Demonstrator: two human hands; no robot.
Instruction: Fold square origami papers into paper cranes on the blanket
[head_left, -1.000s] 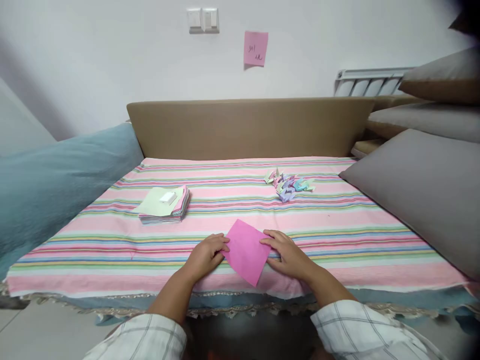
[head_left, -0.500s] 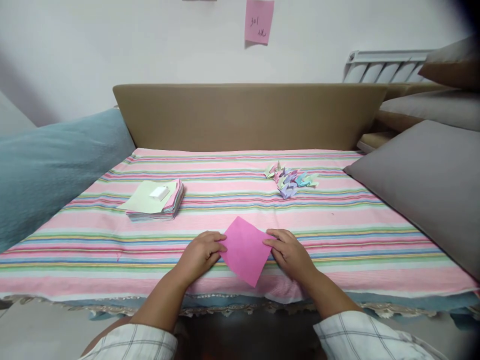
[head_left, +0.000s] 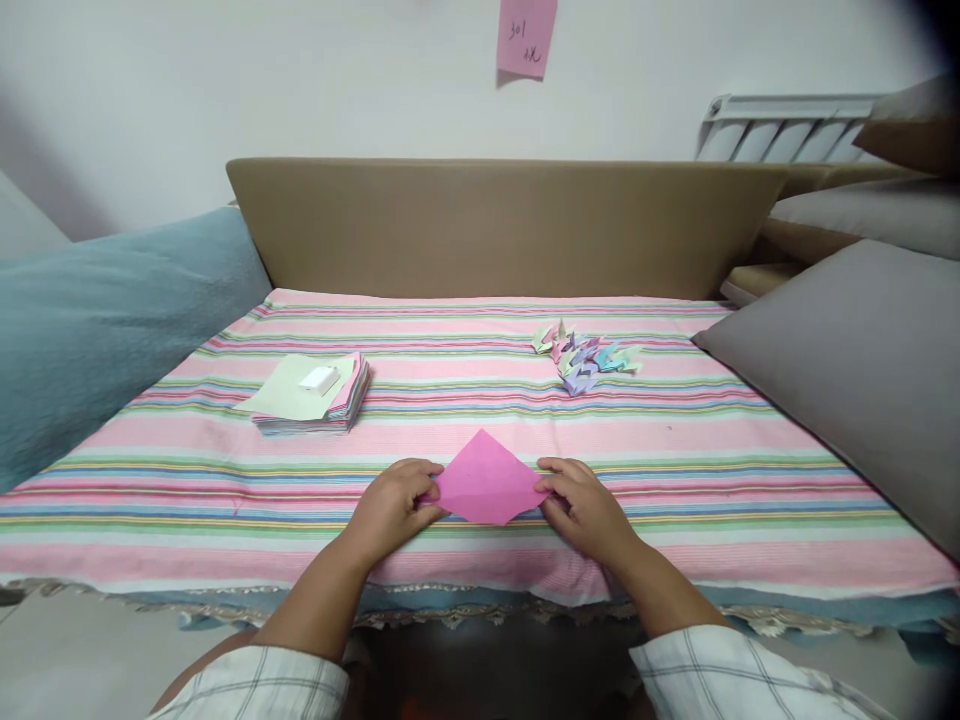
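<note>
A pink sheet of paper (head_left: 491, 485) is held by its two side corners just over the striped cloth, one corner pointing away from me. Its near edge looks short and blunt; whether that part is folded or tipped under, I cannot tell. My left hand (head_left: 397, 503) pinches the left corner between thumb and fingers. On the other side, my right hand (head_left: 583, 505) is closed on the right corner. Beyond the right hand lies a cluster of small folded paper pieces (head_left: 581, 360) in several pastel colours.
A stack of coloured paper (head_left: 307, 400) with a small white block (head_left: 319, 380) on top lies to the left. Striped cloth (head_left: 420, 400) covers the seat. A blue cushion (head_left: 127, 320) is at left, grey cushions (head_left: 847, 360) at right, a brown backrest (head_left: 502, 230) behind.
The near corner of the pink paper, which pointed toward me, no longer shows; the sheet now looks shorter from front to back. Both hands keep hold of the side corners.
</note>
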